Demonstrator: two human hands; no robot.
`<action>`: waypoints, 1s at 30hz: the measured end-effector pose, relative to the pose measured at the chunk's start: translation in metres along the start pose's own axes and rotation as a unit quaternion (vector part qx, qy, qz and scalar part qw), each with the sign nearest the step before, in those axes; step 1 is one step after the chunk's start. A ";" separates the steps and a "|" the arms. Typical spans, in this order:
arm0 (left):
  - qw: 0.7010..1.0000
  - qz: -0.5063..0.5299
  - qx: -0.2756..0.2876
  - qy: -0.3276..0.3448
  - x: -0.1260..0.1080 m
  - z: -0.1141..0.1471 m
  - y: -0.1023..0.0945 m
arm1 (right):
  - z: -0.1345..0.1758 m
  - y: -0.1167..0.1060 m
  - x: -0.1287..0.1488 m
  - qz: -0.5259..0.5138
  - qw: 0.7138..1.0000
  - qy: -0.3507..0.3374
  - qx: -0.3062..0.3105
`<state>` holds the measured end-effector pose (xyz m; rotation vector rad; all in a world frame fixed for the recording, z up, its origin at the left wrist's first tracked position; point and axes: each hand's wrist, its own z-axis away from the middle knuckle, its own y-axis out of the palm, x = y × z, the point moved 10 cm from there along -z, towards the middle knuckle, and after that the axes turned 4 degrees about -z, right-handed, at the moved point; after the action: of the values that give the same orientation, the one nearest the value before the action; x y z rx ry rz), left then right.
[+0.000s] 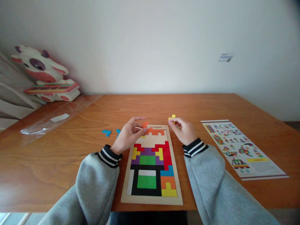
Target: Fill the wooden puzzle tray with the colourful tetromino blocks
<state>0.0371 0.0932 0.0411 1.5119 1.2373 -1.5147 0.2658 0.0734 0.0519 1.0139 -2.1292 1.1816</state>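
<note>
A wooden tray puzzle [152, 199] lies in front of me, its lower part filled with red, purple, yellow, green, black, white, blue and orange pieces. Bare wood shows in the upper part, below a row of orange pieces [156, 132]. My left hand [130, 133] is over the tray's upper left corner, thumb and fingers closed on an orange puzzle piece [145, 124], partly hidden by the fingers. Just off the upper right corner, my right hand [185, 130] pinches a yellow puzzle piece [173, 117]. Something yellow peeks out under my left fingers.
Two blue pieces [107, 133] lie left of my left hand, one partly covered by it. A printed pattern sheet [241, 147] rests at the right. At the back left are a clear plastic bag [44, 125] and a cow-shaped toy keyboard [52, 89], near the wall.
</note>
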 end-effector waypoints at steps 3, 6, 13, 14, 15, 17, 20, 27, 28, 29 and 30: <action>0.998 0.046 0.036 -0.017 0.006 -0.005 0.021 | 0.005 0.019 0.016 -0.075 0.996 -0.001 0.055; 0.996 0.070 0.055 -0.018 0.010 -0.005 0.034 | 0.012 0.036 0.018 -0.131 0.986 0.030 0.096; 0.997 0.067 0.045 -0.014 0.016 0.002 0.034 | 0.018 0.054 0.009 -0.217 0.960 0.091 0.152; 0.997 0.062 0.043 -0.009 0.015 0.003 0.033 | 0.017 0.054 0.007 -0.225 0.957 0.101 0.152; 0.998 0.058 0.041 -0.003 0.015 0.003 0.032 | 0.017 0.054 0.005 -0.235 0.953 0.111 0.153; 0.998 0.045 0.031 0.013 0.011 0.004 0.030 | 0.018 0.055 0.003 -0.252 0.946 0.129 0.160; 0.999 0.008 0.012 0.037 0.006 0.006 0.028 | 0.019 0.056 0.006 -0.268 0.938 0.136 0.172; 0.997 -0.006 -0.057 0.060 0.002 0.005 0.006 | 0.019 0.054 -0.001 -0.268 0.941 0.152 0.140; 0.995 0.018 -0.083 0.054 0.003 0.004 -0.002 | 0.018 0.053 -0.003 -0.263 0.944 0.151 0.128; 0.992 0.041 -0.111 0.048 0.005 0.004 -0.012 | 0.017 0.051 -0.005 -0.257 0.948 0.148 0.117; 0.988 0.064 -0.138 0.042 0.007 0.004 -0.020 | 0.016 0.049 -0.006 -0.248 0.952 0.145 0.107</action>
<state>0.0161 0.0976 0.0376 1.4525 1.3120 -1.1551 0.2293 0.0785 0.0150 1.2857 -1.4267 1.2263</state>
